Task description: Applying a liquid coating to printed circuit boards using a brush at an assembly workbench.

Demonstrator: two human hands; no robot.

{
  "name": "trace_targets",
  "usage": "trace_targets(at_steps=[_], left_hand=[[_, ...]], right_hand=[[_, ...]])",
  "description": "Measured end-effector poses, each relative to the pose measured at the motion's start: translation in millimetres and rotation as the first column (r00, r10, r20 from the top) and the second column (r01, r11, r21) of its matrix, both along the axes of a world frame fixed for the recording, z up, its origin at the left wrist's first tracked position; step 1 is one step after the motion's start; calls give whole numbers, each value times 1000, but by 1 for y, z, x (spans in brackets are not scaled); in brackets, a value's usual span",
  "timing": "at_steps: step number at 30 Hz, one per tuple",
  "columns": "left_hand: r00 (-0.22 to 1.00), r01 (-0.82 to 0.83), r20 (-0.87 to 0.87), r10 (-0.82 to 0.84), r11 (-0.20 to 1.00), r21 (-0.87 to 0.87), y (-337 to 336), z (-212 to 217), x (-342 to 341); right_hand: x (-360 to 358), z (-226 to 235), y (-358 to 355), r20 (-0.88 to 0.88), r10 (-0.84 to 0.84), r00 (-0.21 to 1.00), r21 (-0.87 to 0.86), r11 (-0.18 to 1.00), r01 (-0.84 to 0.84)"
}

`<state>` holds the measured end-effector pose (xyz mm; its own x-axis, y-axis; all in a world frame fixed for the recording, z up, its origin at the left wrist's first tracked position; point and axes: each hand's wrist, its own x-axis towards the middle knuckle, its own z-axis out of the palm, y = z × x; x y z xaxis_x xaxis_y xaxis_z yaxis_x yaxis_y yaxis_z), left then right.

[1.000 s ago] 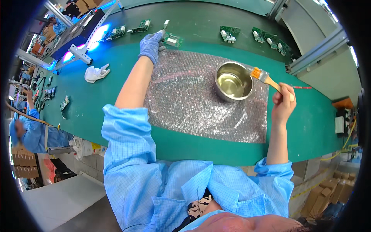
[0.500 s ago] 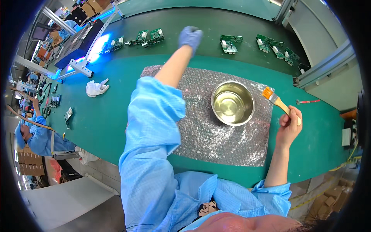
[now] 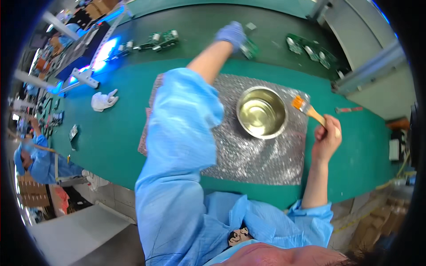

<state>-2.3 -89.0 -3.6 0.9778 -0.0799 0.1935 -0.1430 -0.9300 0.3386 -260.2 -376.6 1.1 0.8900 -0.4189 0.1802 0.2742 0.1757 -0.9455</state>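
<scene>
On green bench, one metal bowl (image 3: 262,112), left hand (image 3: 230,33) gripping one circuit board (image 3: 249,48), right hand (image 3: 327,135) clasping one brush (image 3: 310,111).

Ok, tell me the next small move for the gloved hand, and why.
Probably close the left hand on the green circuit board and bring it back to the bubble-wrap mat: the right hand holds the brush ready beside the metal bowl.

We see a crumpled white glove (image 3: 104,100) on the green desk (image 3: 115,146) at far left. More green circuit boards (image 3: 160,40) lie along the dark belt (image 3: 195,26), others (image 3: 310,48) at right. A small red tool (image 3: 349,109) lies near the right edge.
</scene>
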Motion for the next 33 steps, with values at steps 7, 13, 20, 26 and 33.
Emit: trace_targets(at_steps=[7, 13, 20, 26, 33], left_hand=[[990, 27, -32, -136, 413, -910, 95, 3, -70], [931, -129, -78, -357, -120, -984, 119, 9, -197], [914, -167, -66, -399, -224, -960, 117, 5, -268], [918, -274, -183, -352, -228, -934, 106, -12, -277], [921, -241, -165, -352, -184, -953, 101, -2, -286]], right_hand=[[-7, 13, 22, -106, 261, 960, -145, 951, -274], [5, 13, 44, -203, 401, 893, -465, 764, -448], [3, 17, 49, -208, 382, 901, -486, 758, -434], [-7, 53, 20, -188, 384, 904, -529, 736, -422], [-23, 88, 8, -236, 362, 902, -597, 678, -428]])
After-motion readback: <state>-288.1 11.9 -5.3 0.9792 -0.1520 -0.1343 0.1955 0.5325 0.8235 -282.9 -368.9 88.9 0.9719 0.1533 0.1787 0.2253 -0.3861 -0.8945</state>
